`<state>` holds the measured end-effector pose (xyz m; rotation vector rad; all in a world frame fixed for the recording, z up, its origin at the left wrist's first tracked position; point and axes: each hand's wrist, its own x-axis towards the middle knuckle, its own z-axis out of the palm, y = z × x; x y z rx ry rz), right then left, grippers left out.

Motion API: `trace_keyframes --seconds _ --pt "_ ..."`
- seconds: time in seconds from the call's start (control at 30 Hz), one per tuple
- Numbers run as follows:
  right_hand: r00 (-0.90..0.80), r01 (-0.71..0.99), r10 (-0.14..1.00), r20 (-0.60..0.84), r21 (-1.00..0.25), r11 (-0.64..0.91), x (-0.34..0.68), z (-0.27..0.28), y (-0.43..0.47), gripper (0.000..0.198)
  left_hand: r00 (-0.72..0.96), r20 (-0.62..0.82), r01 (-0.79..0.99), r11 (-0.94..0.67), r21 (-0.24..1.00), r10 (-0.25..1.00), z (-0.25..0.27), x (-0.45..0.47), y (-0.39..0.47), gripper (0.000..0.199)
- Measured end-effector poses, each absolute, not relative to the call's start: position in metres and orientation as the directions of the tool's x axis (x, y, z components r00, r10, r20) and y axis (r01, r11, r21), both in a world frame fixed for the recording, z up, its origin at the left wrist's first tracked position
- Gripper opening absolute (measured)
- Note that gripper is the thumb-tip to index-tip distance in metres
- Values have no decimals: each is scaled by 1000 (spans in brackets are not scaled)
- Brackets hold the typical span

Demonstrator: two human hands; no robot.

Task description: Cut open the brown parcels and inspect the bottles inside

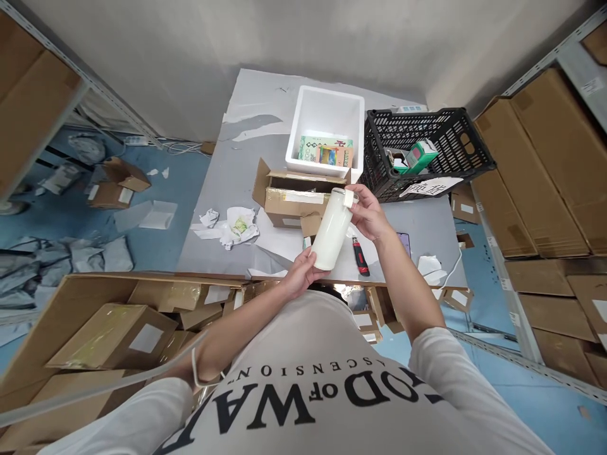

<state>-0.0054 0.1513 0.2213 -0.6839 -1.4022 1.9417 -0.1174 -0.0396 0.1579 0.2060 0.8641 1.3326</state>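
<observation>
A pale, cream-white bottle (332,232) is held tilted over the table's near side, its top end leaning away to the right. My left hand (302,273) grips its base with the fingers closed. My right hand (368,215) pinches the white cap or loop at the top. Just behind the bottle stands an open cardboard box (291,205), its flaps up; what is inside is mostly hidden. To the bottle's right, a red and black utility knife (360,258) lies on the grey table (237,170).
A white bin (327,109) holding booklets stands at the back, beside a black crate (443,136) with green boxes. Crumpled paper (239,226) lies at left, a phone (404,242) at right. Cartons (118,335) fill the near left; a shelf of cartons (545,164) borders the right.
</observation>
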Motion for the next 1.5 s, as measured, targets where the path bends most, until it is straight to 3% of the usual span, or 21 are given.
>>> trace_keyframes --seconds 0.2,0.33,0.47,0.67,0.87,1.0,1.1,1.17,1.23,1.33,1.5 --pt "-665 -154 745 -51 -967 -204 -4 220 156 55 -246 -376 -605 162 779 893 143 -110 -37 83" --pt "-678 -128 735 -1 -985 -119 -5 232 161 56 -329 -324 -563 91 822 887 144 -113 -32 74" --pt "-714 -188 694 87 -980 -71 -8 249 165 60 -231 -278 -673 53 738 932 158 -119 -31 67" --pt "-816 -210 573 76 -963 -171 -13 258 165 65 52 -306 -810 219 543 951 173 -123 -30 70" --pt "-746 -205 663 61 -969 -142 -18 243 164 57 76 -387 -769 301 563 919 160 -133 -26 72" --pt "-655 -233 746 125 -971 -43 -15 243 169 61 -156 -344 -604 186 775 926 144 -150 -26 74" --pt "-566 -195 810 156 -979 53 -7 244 169 66 -431 -192 -249 88 964 882 130 -165 -32 64" --pt "-517 -135 842 157 -986 101 0 239 165 70 -521 -105 19 135 991 847 119 -170 -35 75" --pt "-471 -77 868 159 -987 139 4 229 156 72 -516 -71 190 195 962 854 110 -168 -35 100" --pt "-407 -17 897 173 -983 182 7 205 139 72 -482 -104 207 228 951 870 99 -156 -26 114" --pt "-342 32 929 145 -986 165 15 167 122 66 -477 -221 -11 245 969 851 80 -142 -10 100"
